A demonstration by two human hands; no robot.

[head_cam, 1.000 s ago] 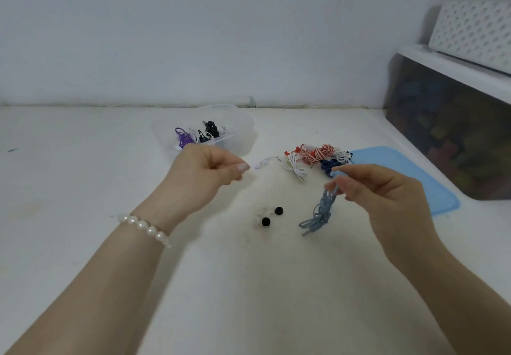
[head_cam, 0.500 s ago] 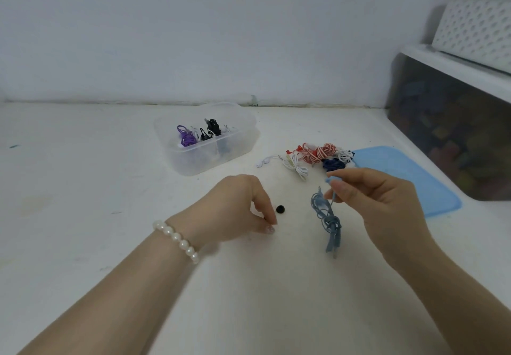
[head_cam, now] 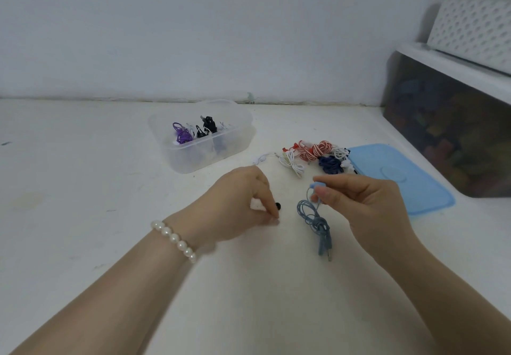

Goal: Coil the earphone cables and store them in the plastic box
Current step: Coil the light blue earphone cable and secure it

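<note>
Obs: right hand (head_cam: 359, 205) pinches the light-blue earbud end of the grey-blue earphone cable (head_cam: 315, 223) between thumb and forefinger. The bundle hangs from that pinch, loosely coiled and knotted at mid-length, plug end low, just above or touching the tabletop (head_cam: 83, 189); contact cannot be judged.

Left hand (head_cam: 243, 205), just left of the cable, has fingertips pressed together down at the table surface. Whether they pinch anything is hidden. One small black ear tip (head_cam: 278, 205) lies touching or just beside those fingers.

Plastic box (head_cam: 201, 136) stands beyond and left of the cable, open, with purple, black and white coils inside. Blue lid (head_cam: 401, 177) lies to the cable's right. Red-white, white and dark-blue bundles (head_cam: 315, 153) wait beyond the cable, between box and lid.

Judgement: the step is likely collecting loose tips while holding the bundle. Keep the right pinch firm so the coil does not unwind; lift tips singly, as they look prone to rolling.
</note>
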